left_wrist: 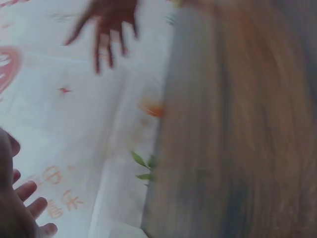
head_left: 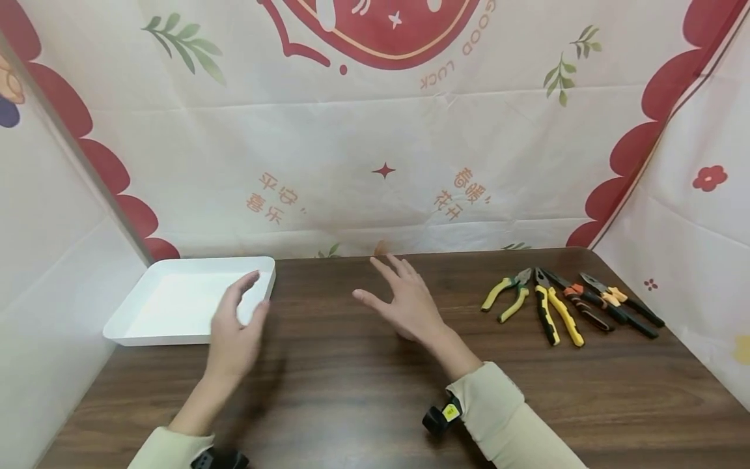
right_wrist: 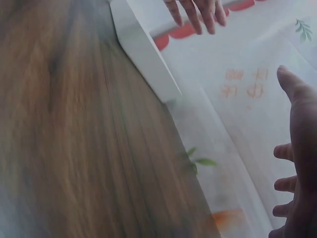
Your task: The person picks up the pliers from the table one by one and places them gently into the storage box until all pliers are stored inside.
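Note:
My left hand [head_left: 234, 335] hovers at the right front corner of a white tray [head_left: 176, 341], thumb and fingers spread apart and nothing between them. Over the middle of the table my right hand [head_left: 407, 303] reaches forward with its fingers spread, holding nothing. Several pliers lie in a group to its right: a pair with yellow-green handles [head_left: 505, 293], one with yellow and black handles [head_left: 545, 316], one with orange and black handles [head_left: 588, 305], and one with black and light orange handles [head_left: 621, 301]. In the left wrist view the left hand's fingers [left_wrist: 34, 203] look relaxed.
The dark wood table [head_left: 351, 404] ends at the back against a white printed cloth [head_left: 351, 143]. Further cloth walls rise on the left [head_left: 53, 215] and right [head_left: 703, 260]. A wrist camera [head_left: 442, 417] sits at the right sleeve.

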The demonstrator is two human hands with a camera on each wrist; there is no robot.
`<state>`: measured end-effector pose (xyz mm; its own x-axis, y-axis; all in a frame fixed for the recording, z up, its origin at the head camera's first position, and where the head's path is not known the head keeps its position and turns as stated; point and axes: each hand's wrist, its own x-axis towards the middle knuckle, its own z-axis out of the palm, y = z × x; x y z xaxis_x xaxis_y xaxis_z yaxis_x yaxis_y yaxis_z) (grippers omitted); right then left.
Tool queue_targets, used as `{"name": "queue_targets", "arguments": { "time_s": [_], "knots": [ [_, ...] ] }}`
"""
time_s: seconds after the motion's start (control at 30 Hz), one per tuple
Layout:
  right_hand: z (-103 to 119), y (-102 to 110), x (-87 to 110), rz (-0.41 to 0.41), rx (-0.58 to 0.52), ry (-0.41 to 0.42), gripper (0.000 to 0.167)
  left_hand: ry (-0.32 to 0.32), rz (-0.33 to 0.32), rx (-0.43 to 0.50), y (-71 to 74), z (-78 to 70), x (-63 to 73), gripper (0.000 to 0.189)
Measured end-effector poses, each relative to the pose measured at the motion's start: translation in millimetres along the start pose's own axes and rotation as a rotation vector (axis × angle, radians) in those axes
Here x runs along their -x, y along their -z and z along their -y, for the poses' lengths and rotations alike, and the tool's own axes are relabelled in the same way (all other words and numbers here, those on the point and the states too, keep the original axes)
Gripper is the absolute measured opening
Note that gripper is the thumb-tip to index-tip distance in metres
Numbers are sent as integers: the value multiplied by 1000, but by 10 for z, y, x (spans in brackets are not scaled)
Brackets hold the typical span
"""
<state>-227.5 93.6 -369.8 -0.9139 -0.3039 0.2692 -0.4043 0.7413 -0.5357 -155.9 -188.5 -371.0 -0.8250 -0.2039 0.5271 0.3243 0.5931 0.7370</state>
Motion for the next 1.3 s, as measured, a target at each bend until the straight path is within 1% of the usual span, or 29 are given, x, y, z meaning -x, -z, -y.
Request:
{"name": "queue_targets", "arguments": {
  "time_s": [0.07,0.13,0.2,0.3,0.47,0.53,0.57,0.63,0.77,0.83,0.87,1.0,1.17,1.3],
  "knots": [
    [73,-38,10,20,-80,-9,73,24,-71,139,111,-15,38,42],
    [145,-69,17,40,-159,-29,71,44,-125,208,216,-20,57,40],
    [209,-96,24,54,-230,-42,69,49,-174,236,291,17,73,39],
    [307,-152,43,66,-298,-56,68,68,-231,205,391,80,112,38],
    [421,-299,52,90,-352,-45,70,110,-330,105,520,177,178,37],
    [447,-359,43,86,-381,-45,72,125,-367,82,552,222,172,37],
    [456,-387,34,79,-398,-42,73,136,-382,85,565,248,157,37],
    [466,-437,8,73,-441,-47,75,181,-417,112,591,302,106,35],
    [481,-544,-47,69,-508,-29,78,321,-513,283,650,463,-8,37],
    [493,-605,-68,73,-525,-24,79,387,-553,327,680,544,-35,39],
    [497,-639,-75,75,-527,-22,79,411,-563,330,691,577,-39,41],
    [528,-768,-83,87,-546,-33,80,487,-562,247,719,681,-10,45],
    [584,-888,-75,90,-588,-41,81,526,-558,198,742,795,22,50],
    [633,-962,-79,62,-609,-32,79,530,-547,131,751,894,38,54]
  ]
}}
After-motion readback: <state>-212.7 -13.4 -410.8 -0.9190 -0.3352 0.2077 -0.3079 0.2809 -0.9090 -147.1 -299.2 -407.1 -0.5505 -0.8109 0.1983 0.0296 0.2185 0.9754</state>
